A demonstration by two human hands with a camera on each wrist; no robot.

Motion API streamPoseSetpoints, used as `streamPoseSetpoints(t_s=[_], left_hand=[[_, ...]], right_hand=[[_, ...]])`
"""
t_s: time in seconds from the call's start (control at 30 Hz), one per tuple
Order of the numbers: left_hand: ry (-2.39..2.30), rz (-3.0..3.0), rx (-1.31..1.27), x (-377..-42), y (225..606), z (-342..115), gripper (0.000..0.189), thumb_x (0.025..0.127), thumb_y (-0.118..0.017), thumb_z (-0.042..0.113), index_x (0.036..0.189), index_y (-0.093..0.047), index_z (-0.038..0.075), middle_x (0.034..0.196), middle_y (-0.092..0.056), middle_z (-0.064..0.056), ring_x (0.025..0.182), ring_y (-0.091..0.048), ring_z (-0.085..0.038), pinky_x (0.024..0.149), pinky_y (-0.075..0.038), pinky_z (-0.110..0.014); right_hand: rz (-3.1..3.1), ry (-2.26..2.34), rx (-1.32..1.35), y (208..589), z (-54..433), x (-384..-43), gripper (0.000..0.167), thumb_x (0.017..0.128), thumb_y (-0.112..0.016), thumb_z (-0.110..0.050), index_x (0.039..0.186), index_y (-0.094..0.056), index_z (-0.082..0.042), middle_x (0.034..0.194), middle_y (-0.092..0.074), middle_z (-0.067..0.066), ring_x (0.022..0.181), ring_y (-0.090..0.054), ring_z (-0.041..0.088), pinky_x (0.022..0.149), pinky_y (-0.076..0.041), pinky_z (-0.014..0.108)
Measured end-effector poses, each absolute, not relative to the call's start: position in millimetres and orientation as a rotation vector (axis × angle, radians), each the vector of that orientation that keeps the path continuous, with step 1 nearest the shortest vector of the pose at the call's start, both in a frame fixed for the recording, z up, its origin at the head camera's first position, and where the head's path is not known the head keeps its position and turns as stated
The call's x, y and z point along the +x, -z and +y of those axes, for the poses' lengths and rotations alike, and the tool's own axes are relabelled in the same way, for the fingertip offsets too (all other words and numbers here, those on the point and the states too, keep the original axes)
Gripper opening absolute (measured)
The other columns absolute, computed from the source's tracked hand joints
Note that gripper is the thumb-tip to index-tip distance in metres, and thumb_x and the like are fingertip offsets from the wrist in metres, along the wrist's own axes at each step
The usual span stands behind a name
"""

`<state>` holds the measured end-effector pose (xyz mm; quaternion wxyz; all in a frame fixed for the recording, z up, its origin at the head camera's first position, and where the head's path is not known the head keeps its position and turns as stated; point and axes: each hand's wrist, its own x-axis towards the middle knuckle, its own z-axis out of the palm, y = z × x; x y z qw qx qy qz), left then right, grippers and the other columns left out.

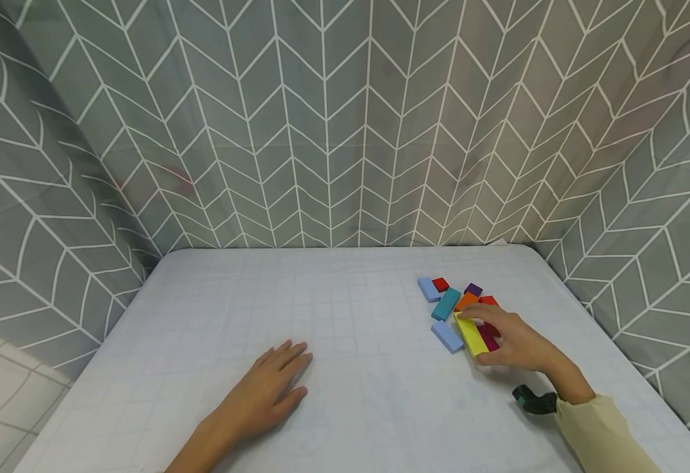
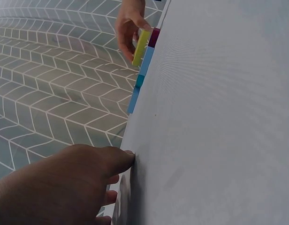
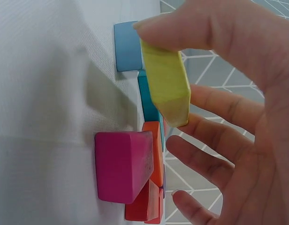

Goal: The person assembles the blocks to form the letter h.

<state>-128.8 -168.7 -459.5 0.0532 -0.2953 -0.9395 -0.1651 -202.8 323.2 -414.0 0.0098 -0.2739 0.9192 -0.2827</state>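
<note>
My right hand (image 1: 524, 345) pinches a long yellow block (image 1: 470, 334) between thumb and fingers. In the right wrist view, the block (image 3: 167, 82) hangs above the white table, its shadow falling on the cloth. Right beside it sits a magenta block (image 3: 121, 166). A light blue block (image 1: 447, 336) lies just left of the yellow one. Behind are a teal block (image 1: 446, 303), an orange block (image 1: 466, 301) and a purple block (image 1: 473, 289). My left hand (image 1: 264, 391) rests palm down with relaxed fingers on the table, away from the blocks.
Another light blue block (image 1: 429, 289) and a small red block (image 1: 440, 284) lie at the back of the cluster. A black strap-like device (image 1: 535, 399) is at my right wrist. A patterned grey curtain (image 1: 345, 131) surrounds the white table (image 1: 356, 407).
</note>
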Motion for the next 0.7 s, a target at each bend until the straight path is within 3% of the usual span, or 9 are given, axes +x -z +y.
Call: streamPoseSetpoints(t_s=[0.7], left_hand=[[0.522, -2.885, -0.887, -128.5, 457.0, -167.4, 0.052, 0.104, -0.065, 0.035, 0.148, -0.058, 0.009, 0.159, -0.046, -0.010, 0.150, -0.034, -0.034, 0.119, -0.027, -0.060]], right_hand=[[2.932, 0.845, -0.837, 410.6, 317.0, -200.4, 0.082, 0.068, -0.095, -0.018, 0.141, -0.058, -0.010, 0.139, -0.058, 0.015, 0.126, -0.049, 0.043, 0.088, -0.053, 0.067]])
